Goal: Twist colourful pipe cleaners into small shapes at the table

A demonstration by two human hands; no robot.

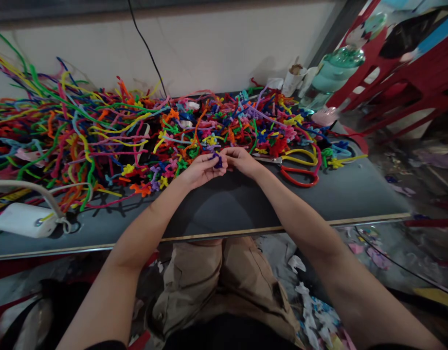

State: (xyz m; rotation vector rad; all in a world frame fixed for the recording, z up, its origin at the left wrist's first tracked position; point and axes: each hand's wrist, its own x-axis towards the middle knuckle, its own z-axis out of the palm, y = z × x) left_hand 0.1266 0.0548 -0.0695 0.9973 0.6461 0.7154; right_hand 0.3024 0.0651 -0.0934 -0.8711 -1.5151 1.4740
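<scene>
My left hand pinches a small dark purple pipe-cleaner shape between thumb and fingers, just above the table's dark top. My right hand meets it from the other side, its fingers closed at the edge of the same piece. The fingertips partly cover the piece, so its full form is hidden. Right of my right hand lie scissors with one yellow and one red handle loop. Behind both hands spreads a heap of small twisted pipe-cleaner shapes in many colours.
Long loose pipe cleaners pile up on the left. A white power bank with a cable sits at the front left edge. At the back right stand a paper cup and a green plastic bottle. Scraps litter the floor.
</scene>
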